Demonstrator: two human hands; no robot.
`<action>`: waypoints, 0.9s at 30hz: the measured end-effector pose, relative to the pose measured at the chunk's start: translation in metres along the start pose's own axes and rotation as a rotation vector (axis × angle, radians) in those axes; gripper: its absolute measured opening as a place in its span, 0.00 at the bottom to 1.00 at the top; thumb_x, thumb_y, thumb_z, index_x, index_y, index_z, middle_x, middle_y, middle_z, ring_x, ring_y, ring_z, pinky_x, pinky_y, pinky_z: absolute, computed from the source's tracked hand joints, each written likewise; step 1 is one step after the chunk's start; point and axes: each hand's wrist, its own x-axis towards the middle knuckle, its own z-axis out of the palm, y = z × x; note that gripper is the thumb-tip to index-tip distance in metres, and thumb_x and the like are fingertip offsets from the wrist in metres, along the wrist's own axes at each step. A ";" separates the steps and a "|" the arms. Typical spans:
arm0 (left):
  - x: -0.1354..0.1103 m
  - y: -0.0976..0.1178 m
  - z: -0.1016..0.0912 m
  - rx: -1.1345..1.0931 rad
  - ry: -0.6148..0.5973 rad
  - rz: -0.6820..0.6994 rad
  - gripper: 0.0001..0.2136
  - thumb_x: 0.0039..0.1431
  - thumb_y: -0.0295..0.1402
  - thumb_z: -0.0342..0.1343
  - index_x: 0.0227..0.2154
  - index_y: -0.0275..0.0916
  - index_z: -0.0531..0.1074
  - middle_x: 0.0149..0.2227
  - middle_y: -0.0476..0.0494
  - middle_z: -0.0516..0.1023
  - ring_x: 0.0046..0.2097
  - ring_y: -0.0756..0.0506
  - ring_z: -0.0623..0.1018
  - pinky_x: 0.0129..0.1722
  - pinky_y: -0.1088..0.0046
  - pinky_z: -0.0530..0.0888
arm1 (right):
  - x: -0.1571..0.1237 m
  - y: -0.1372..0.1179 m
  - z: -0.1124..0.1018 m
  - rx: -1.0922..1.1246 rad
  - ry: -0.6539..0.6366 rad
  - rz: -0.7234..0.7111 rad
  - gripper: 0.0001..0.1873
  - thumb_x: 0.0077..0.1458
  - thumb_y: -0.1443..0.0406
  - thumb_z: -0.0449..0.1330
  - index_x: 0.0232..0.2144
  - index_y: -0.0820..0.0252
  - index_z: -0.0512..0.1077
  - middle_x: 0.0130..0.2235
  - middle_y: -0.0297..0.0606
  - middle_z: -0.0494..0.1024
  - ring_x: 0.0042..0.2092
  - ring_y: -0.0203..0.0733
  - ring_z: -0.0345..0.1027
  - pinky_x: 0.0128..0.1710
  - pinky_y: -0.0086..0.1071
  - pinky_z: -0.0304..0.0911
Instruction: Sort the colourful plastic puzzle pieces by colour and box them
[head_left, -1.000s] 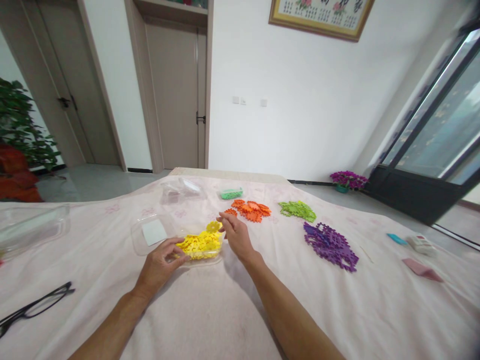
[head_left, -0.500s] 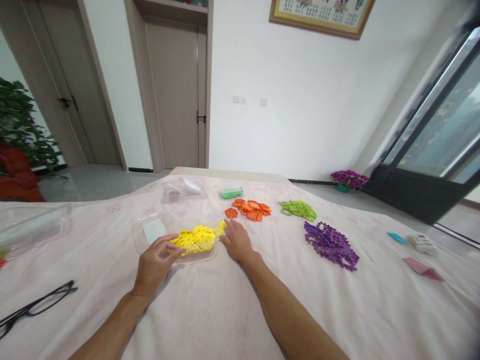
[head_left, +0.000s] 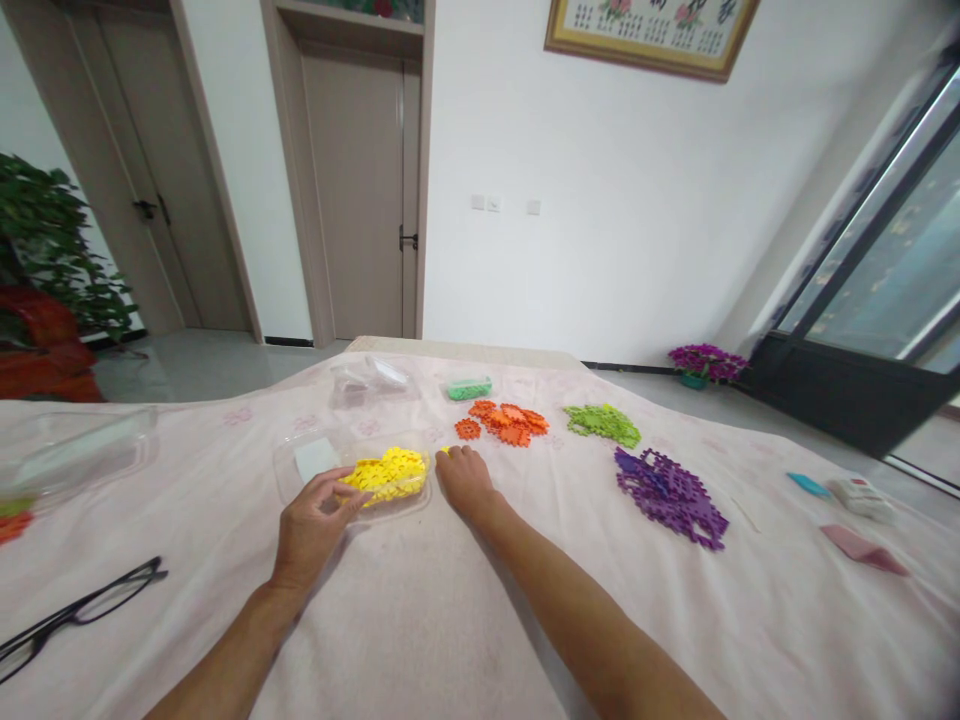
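A clear plastic box (head_left: 409, 512) stands on the tablecloth with a heap of small yellow plastic pieces (head_left: 394, 472) in it, its clear lid lying open at the left. My left hand (head_left: 319, 520) is closed at the box's left end, thumb and fingers gripping its edge against the pieces. Just right of the box is my right hand (head_left: 466, 480), resting low over the cloth with curled fingers. A bit of a yellow piece (head_left: 445, 451) shows at its fingertips; the rest is hidden under the hand.
Beyond my right hand lie orange gear-shaped pieces (head_left: 514, 425), light green pieces (head_left: 604, 425) and linked purple pieces (head_left: 671, 497). Farther back are a box of green pieces (head_left: 469, 388) and an empty-looking clear container (head_left: 371, 382). Black glasses (head_left: 82, 610) lie at the left.
My right hand has drawn slightly toward the box, its fingers curling over the yellow pieces that showed beside them before. The left hand keeps its grip. The view has shifted slightly left.
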 end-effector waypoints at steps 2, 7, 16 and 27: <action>0.000 -0.002 0.000 0.001 -0.010 0.002 0.14 0.57 0.47 0.62 0.27 0.42 0.78 0.48 0.41 0.82 0.51 0.40 0.80 0.59 0.57 0.72 | 0.004 -0.001 -0.001 0.003 -0.004 0.009 0.16 0.66 0.71 0.49 0.49 0.59 0.73 0.48 0.50 0.77 0.50 0.49 0.69 0.49 0.38 0.63; -0.001 0.003 -0.001 -0.010 -0.013 0.030 0.14 0.56 0.47 0.63 0.27 0.42 0.77 0.47 0.41 0.83 0.49 0.40 0.81 0.57 0.59 0.74 | 0.010 0.012 -0.001 0.140 0.021 0.109 0.17 0.65 0.72 0.50 0.52 0.59 0.71 0.51 0.51 0.77 0.52 0.48 0.71 0.51 0.38 0.65; 0.000 0.006 0.006 -0.033 -0.133 0.023 0.12 0.55 0.45 0.63 0.26 0.41 0.78 0.48 0.39 0.82 0.50 0.40 0.81 0.58 0.57 0.74 | 0.007 0.027 -0.005 1.051 0.398 0.467 0.23 0.61 0.66 0.50 0.56 0.61 0.71 0.47 0.42 0.81 0.43 0.42 0.78 0.41 0.34 0.74; 0.012 -0.007 -0.015 0.174 -0.128 0.013 0.21 0.67 0.46 0.47 0.54 0.42 0.75 0.62 0.36 0.71 0.64 0.39 0.71 0.64 0.56 0.67 | -0.037 0.026 -0.003 1.002 0.293 0.332 0.19 0.61 0.65 0.53 0.51 0.59 0.76 0.50 0.42 0.81 0.43 0.42 0.77 0.47 0.37 0.71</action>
